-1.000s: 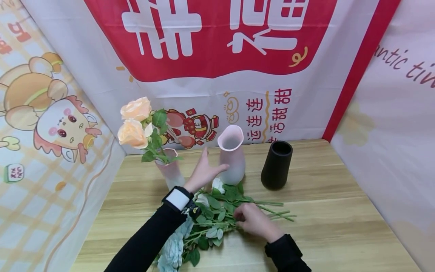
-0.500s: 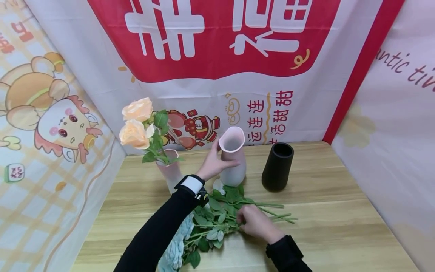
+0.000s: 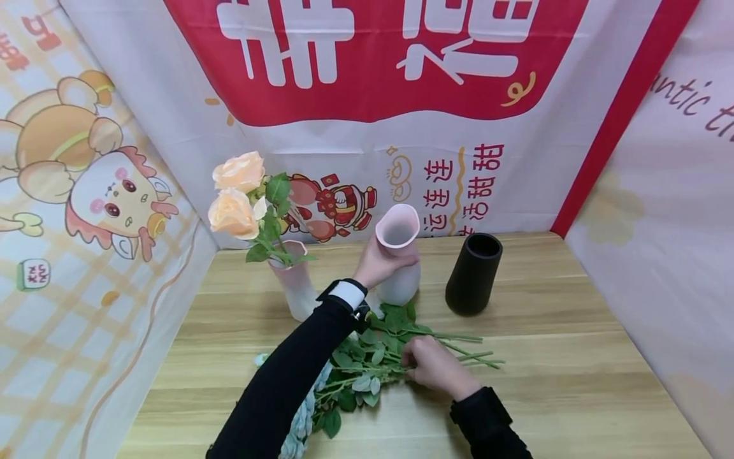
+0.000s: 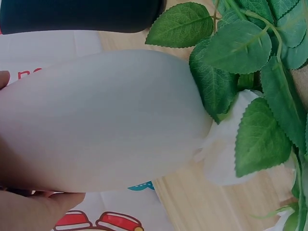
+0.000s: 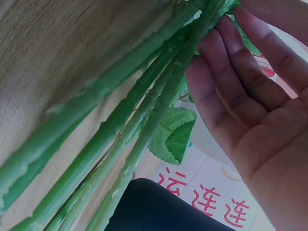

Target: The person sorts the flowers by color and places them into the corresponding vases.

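Note:
My left hand (image 3: 380, 262) grips a pink-to-white vase (image 3: 401, 284) round its upper part, the thumb across the front. The vase fills the left wrist view, its base close to a white flower (image 4: 224, 161) and green leaves (image 4: 262, 137). My right hand (image 3: 434, 364) is at the bunch of artificial flowers lying on the table. Its curled fingers hold green stems (image 5: 113, 120) near the leaves; the exact fingertip contact is partly hidden. Light-blue flower heads (image 3: 299, 422) lie at the bunch's left end, partly behind my left sleeve.
A second pink-white vase (image 3: 295, 290) with peach roses (image 3: 234, 213) stands at the left. To the right stands a black vase (image 3: 473, 274). Printed cloth (image 3: 321, 137) hangs behind the wooden table (image 3: 573, 357) and along both sides.
My left hand has moved right from beside the middle vase and now grips it. The vase tilts slightly more. My right hand has stayed at the stems, and the head view has shifted a little.

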Action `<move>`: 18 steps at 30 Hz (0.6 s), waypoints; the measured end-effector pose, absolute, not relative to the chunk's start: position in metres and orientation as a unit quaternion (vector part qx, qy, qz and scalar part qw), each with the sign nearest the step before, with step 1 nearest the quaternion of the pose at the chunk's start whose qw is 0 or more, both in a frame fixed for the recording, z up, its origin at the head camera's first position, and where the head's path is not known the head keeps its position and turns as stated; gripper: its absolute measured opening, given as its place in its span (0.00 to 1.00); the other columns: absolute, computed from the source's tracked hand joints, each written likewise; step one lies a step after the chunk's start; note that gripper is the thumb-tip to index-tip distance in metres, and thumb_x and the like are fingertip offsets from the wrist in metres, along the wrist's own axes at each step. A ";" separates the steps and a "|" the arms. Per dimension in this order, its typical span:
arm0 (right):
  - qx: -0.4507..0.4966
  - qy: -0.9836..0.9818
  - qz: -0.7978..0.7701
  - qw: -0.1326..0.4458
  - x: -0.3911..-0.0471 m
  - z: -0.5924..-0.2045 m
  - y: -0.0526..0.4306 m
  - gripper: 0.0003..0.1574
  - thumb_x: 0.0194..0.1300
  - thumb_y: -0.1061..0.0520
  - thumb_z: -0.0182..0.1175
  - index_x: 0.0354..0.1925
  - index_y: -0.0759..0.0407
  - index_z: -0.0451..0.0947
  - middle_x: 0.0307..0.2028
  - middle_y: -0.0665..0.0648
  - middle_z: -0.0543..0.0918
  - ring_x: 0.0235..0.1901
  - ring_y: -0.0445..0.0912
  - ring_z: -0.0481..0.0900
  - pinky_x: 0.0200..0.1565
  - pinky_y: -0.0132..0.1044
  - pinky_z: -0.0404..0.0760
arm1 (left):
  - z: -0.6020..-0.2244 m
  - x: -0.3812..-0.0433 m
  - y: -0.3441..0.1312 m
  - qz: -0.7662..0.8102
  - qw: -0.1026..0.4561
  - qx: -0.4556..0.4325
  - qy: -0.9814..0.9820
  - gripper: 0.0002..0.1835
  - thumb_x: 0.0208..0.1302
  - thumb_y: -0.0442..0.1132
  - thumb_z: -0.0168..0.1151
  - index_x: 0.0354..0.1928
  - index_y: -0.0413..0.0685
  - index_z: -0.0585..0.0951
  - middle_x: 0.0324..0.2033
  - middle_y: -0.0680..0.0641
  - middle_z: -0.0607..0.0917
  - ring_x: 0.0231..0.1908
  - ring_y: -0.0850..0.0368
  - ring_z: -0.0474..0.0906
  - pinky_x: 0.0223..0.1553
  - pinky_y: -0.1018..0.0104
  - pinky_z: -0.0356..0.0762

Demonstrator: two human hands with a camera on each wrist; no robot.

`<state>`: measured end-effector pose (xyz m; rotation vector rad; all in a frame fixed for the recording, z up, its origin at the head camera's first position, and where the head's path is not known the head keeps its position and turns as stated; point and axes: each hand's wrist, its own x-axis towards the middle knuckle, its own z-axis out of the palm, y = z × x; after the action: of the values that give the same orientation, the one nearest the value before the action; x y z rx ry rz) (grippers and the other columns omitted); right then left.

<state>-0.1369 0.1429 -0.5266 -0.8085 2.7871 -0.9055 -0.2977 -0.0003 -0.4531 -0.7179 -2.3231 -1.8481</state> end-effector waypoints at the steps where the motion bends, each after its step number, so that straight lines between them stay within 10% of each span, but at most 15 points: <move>1: -0.263 0.916 -0.297 0.052 -0.137 -0.527 0.143 0.14 0.47 0.67 0.76 0.25 0.54 0.80 0.25 0.46 0.77 0.27 0.39 0.74 0.29 0.33 0.75 | -0.452 -0.297 -0.001 -0.598 0.045 -0.234 -0.765 0.48 0.43 0.34 0.81 0.67 0.52 0.66 0.56 0.49 0.78 0.56 0.56 0.74 0.59 0.58 0.69; 18: -0.299 0.913 -0.277 0.024 -0.134 -0.530 0.146 0.07 0.52 0.66 0.73 0.27 0.56 0.85 0.29 0.48 0.79 0.30 0.39 0.77 0.32 0.32 0.78 | -0.448 -0.298 -0.014 -0.583 0.018 -0.251 -0.773 0.50 0.45 0.35 0.81 0.71 0.57 0.64 0.58 0.51 0.76 0.57 0.57 0.72 0.59 0.58 0.69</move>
<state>-0.1335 0.1462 -0.5303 -0.9237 2.8253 -0.8562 -0.2975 -0.0135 -0.4477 -0.7792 -2.4009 -1.8100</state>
